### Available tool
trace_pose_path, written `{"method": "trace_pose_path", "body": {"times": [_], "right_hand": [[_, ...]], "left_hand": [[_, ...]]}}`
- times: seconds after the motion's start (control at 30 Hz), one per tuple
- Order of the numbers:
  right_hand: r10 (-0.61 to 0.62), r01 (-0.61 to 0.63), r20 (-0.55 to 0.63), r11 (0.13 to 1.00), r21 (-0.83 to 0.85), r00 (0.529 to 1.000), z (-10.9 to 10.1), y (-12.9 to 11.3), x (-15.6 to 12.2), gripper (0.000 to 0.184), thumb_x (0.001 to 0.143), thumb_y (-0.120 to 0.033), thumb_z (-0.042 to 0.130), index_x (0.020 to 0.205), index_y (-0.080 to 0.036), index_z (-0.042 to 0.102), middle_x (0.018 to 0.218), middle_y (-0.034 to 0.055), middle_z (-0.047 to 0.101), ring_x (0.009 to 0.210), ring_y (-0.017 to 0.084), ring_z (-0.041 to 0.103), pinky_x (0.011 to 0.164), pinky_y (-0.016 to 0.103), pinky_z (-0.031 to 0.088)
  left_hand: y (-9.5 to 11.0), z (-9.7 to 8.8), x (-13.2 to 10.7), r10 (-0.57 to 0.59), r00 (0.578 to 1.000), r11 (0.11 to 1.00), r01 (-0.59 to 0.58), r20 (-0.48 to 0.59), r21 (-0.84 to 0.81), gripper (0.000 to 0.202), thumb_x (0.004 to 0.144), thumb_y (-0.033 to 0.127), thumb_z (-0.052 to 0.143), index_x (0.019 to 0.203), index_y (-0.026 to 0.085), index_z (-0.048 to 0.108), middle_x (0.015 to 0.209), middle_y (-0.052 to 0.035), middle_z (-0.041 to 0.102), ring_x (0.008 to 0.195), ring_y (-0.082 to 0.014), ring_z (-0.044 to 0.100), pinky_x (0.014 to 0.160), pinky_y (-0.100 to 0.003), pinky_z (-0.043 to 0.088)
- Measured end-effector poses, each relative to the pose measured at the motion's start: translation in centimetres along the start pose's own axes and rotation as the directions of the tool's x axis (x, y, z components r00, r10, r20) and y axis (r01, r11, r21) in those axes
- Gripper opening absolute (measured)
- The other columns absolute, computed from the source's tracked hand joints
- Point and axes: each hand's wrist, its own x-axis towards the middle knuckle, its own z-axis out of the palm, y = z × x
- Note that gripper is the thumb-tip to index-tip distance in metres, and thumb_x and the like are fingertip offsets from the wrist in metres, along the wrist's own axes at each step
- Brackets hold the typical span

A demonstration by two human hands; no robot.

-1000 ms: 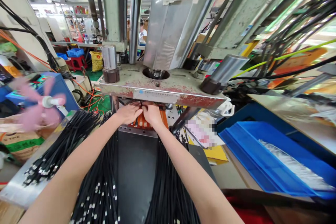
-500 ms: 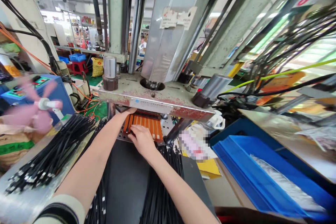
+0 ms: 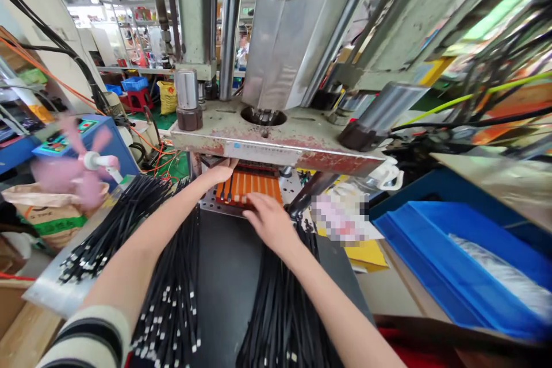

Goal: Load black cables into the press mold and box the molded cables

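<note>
An orange slotted fixture sits on a perforated metal plate under the press platen. My left hand reaches in at the fixture's back left corner, just beneath the platen, fingers curled against it. My right hand lies palm down on the fixture's front edge with fingers stretched forward. A single black cable lies in one of the left slots. Bundles of black cables run along a dark mat under my forearms.
More black cables lie on a metal tray at left. A pink fan spins beside a blue control box. A blue bin stands at right, yellow and white papers next to it. The press columns rise ahead.
Both hands were together at the fixture's back under the platen. My right hand has drawn back to the front edge and shifted right; my left stays at the back left.
</note>
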Motion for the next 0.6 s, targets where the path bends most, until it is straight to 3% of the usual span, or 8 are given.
{"method": "trace_pose_path", "body": {"times": [0.07,0.13,0.2,0.27,0.33,0.43,0.53,0.6], "right_hand": [[0.225,-0.227,-0.03,0.958,-0.177,0.974,-1.4,1.7,-3.3,0.033,0.094,-0.034,0.048,0.111,-0.012,0.066,0.105,0.0171,0.068,0.099,0.028,0.064,0.084,0.04,0.05],[0.469,-0.404,0.091,0.831,-0.383,0.879,-2.3,3.0,-6.3,0.037,0.094,-0.041,0.045,0.093,-0.013,0.069,0.087,0.0169,0.07,0.081,0.03,0.068,0.068,0.04,0.05],[0.595,-0.419,0.273,0.76,-0.498,0.756,-2.4,3.6,-8.0,0.038,0.093,-0.044,0.046,0.083,-0.014,0.068,0.079,0.0161,0.07,0.073,0.031,0.068,0.061,0.037,0.047],[0.604,-0.398,0.403,0.778,-0.486,0.688,-2.1,3.5,-8.6,0.033,0.093,-0.04,0.048,0.082,-0.016,0.067,0.08,0.015,0.071,0.076,0.03,0.069,0.062,0.034,0.045],[0.591,-0.419,0.431,0.798,-0.432,0.682,-1.6,3.3,-8.4,0.028,0.093,-0.035,0.048,0.082,-0.017,0.067,0.081,0.0132,0.072,0.08,0.028,0.07,0.063,0.031,0.043],[0.607,-0.476,0.36,0.787,-0.392,0.708,-1.6,3.4,-8.2,0.031,0.093,-0.039,0.047,0.078,-0.019,0.066,0.077,0.0109,0.072,0.078,0.028,0.07,0.061,0.03,0.04],[0.611,-0.525,0.2,0.774,-0.355,0.766,-2.4,3.2,-8.4,0.033,0.092,-0.043,0.046,0.078,-0.019,0.064,0.072,0.0105,0.07,0.072,0.029,0.069,0.058,0.031,0.039],[0.559,-0.529,0.149,0.825,-0.201,0.816,-3.1,2.3,-8.3,0.03,0.093,-0.04,0.045,0.082,-0.019,0.063,0.07,0.0085,0.069,0.067,0.026,0.067,0.059,0.03,0.04]], "left_hand": [[-1.1,0.1,-4.2,0.015,1.0,0.999,-0.016,0.019,0.028,0.04,0.1,0.03,0.028,0.132,0.015,0.045,0.133,-0.0123,0.053,0.122,-0.02,0.049,0.107,-0.037,0.038],[-2.2,-0.1,-8.6,0.008,0.999,0.993,-0.013,0.039,0.115,0.041,0.099,0.034,0.028,0.129,0.013,0.047,0.129,-0.0136,0.055,0.121,-0.0222,0.05,0.105,-0.038,0.039],[-2.9,-0.3,-11.9,-0.111,0.993,0.945,0.092,0.046,0.313,0.039,0.095,0.039,0.038,0.113,0.011,0.057,0.118,-0.0171,0.057,0.116,-0.0295,0.051,0.097,-0.044,0.044],[-3.3,-0.3,-13.4,-0.258,0.966,0.867,0.219,0.027,0.448,0.034,0.09,0.038,0.048,0.101,0.009,0.061,0.112,-0.0203,0.056,0.114,-0.0349,0.05,0.089,-0.046,0.047],[-3.5,-0.2,-13.4,-0.342,0.939,0.841,0.295,0.023,0.454,0.028,0.088,0.031,0.049,0.097,0.008,0.062,0.111,-0.0211,0.055,0.113,-0.036,0.05,0.084,-0.045,0.048],[-4.4,-0.4,-12.5,-0.371,0.928,0.865,0.333,0.03,0.376,0.025,0.089,0.025,0.042,0.09,0.01,0.062,0.103,-0.0186,0.058,0.104,-0.0327,0.057,0.08,-0.043,0.049],[-5.3,-1.0,-12.2,-0.348,0.937,0.897,0.321,0.039,0.304,0.025,0.092,0.026,0.039,0.085,0.013,0.059,0.094,-0.0137,0.061,0.092,-0.0252,0.061,0.08,-0.037,0.048],[-5.1,-1.6,-12.6,-0.285,0.957,0.943,0.27,0.052,0.193,0.024,0.094,0.025,0.035,0.085,0.016,0.055,0.089,-0.0083,0.062,0.085,-0.0188,0.06,0.08,-0.032,0.047]]}}
